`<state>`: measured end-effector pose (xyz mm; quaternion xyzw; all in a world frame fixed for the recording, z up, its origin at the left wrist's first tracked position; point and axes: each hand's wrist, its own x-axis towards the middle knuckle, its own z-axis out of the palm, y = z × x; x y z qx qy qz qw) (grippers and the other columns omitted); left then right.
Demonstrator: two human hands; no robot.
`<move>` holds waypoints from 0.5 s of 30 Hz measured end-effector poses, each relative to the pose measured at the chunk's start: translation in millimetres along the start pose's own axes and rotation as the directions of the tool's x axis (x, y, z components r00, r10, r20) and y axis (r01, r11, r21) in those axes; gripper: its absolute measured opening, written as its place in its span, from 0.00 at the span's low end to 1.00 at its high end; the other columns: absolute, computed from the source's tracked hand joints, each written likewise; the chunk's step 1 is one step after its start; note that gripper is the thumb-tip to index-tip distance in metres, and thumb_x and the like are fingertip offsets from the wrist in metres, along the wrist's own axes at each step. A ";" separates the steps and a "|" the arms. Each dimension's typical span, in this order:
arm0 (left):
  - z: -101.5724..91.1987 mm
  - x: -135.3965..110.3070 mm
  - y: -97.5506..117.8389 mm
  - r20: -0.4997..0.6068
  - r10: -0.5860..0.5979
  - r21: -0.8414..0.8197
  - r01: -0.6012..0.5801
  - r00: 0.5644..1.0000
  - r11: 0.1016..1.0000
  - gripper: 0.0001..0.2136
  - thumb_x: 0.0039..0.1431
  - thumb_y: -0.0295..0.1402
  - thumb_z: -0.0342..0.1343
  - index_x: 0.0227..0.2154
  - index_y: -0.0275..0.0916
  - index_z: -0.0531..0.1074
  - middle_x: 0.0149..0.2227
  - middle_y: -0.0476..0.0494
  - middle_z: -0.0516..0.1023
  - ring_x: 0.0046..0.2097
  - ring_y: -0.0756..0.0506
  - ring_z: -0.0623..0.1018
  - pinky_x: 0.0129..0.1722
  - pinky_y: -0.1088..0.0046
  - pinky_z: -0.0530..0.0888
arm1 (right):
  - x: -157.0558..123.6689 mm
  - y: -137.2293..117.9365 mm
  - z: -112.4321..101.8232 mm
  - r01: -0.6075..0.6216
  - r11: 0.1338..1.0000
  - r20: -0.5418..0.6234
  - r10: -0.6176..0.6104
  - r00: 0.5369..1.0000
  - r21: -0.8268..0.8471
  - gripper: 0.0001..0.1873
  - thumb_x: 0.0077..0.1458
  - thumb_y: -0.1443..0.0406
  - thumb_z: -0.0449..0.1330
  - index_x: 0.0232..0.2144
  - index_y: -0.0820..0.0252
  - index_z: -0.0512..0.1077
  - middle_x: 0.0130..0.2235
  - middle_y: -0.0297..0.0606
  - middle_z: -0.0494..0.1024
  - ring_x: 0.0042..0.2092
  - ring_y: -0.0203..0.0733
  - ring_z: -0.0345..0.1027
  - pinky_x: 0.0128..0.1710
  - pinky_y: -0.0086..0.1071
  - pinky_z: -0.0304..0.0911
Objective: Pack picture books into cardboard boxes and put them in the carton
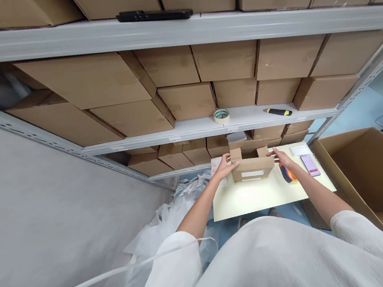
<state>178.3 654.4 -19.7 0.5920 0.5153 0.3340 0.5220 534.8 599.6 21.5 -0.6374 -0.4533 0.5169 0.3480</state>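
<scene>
A small brown cardboard box (254, 171) stands on the pale yellow tabletop (245, 202), its top flaps raised and a white label on its front. My left hand (225, 167) grips the box at its left side, thumb across the front. At the opposite side, my right hand (282, 158) holds the right edge with bent fingers. Just beneath the right wrist lies an orange and blue object (286, 174), possibly a tape dispenser, partly covered by that arm. The inside bottom of the box is hidden.
Right of the box lie a phone (310, 165) and a white item (300, 150). A large open carton (344, 180) stands beside the table. The shelf (189, 127) ahead holds many boxes, a tape roll (222, 117) and a utility knife (278, 112). White plastic sheeting (173, 221) lies left.
</scene>
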 end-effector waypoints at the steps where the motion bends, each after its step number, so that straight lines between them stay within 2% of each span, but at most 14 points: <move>1: 2.6 0.7 0.8 -0.037 0.004 0.013 -0.004 0.999 1.000 0.45 0.53 0.44 0.76 0.71 0.43 0.64 0.68 0.30 0.72 0.65 0.38 0.77 0.64 0.59 0.74 | 0.1 0.1 0.5 -0.005 1.000 0.005 0.005 1.000 -0.003 0.36 0.63 0.33 0.53 0.41 0.57 0.80 0.54 0.49 0.83 0.49 0.51 0.77 0.47 0.39 0.73; 4: 7.4 3.8 4.4 -0.077 0.012 0.107 -0.004 0.997 0.994 0.52 0.53 0.41 0.75 0.77 0.46 0.53 0.70 0.30 0.70 0.58 0.39 0.80 0.61 0.59 0.76 | 2.1 0.8 3.3 0.027 0.998 -0.024 -0.028 0.999 -0.055 0.33 0.63 0.34 0.55 0.46 0.54 0.76 0.53 0.46 0.82 0.48 0.48 0.76 0.48 0.38 0.73; 7: 6.2 7.9 7.6 -0.047 0.037 0.209 -0.027 0.998 0.978 0.52 0.53 0.38 0.73 0.78 0.47 0.52 0.73 0.31 0.65 0.54 0.40 0.81 0.58 0.60 0.77 | 4.0 0.4 4.6 0.049 0.992 -0.048 -0.055 0.997 -0.114 0.33 0.63 0.37 0.58 0.59 0.50 0.71 0.53 0.43 0.80 0.47 0.45 0.76 0.48 0.38 0.73; 10: 3.0 11.4 7.5 -0.043 0.112 0.251 -0.098 0.993 0.963 0.44 0.54 0.36 0.70 0.74 0.45 0.61 0.74 0.32 0.63 0.55 0.39 0.80 0.56 0.61 0.78 | 3.7 -0.7 4.5 0.049 0.991 -0.036 -0.054 0.998 -0.123 0.37 0.64 0.39 0.57 0.68 0.46 0.66 0.56 0.42 0.78 0.47 0.45 0.76 0.48 0.38 0.73; 13: 2.9 11.8 3.2 -0.054 0.168 0.291 -0.145 0.984 0.946 0.31 0.57 0.33 0.66 0.64 0.41 0.71 0.68 0.34 0.70 0.59 0.38 0.78 0.58 0.62 0.77 | 3.0 0.2 6.9 0.048 0.991 -0.021 -0.051 0.999 -0.127 0.38 0.65 0.39 0.56 0.71 0.44 0.65 0.58 0.43 0.78 0.47 0.45 0.76 0.48 0.38 0.73; 15: 4.6 10.6 -1.0 -0.057 0.179 0.316 -0.152 0.982 0.936 0.21 0.58 0.32 0.63 0.56 0.39 0.75 0.60 0.35 0.75 0.62 0.37 0.76 0.60 0.61 0.76 | 3.2 1.8 10.3 0.046 0.990 -0.018 -0.048 0.999 -0.134 0.38 0.66 0.40 0.55 0.71 0.45 0.65 0.58 0.43 0.78 0.47 0.45 0.76 0.47 0.37 0.72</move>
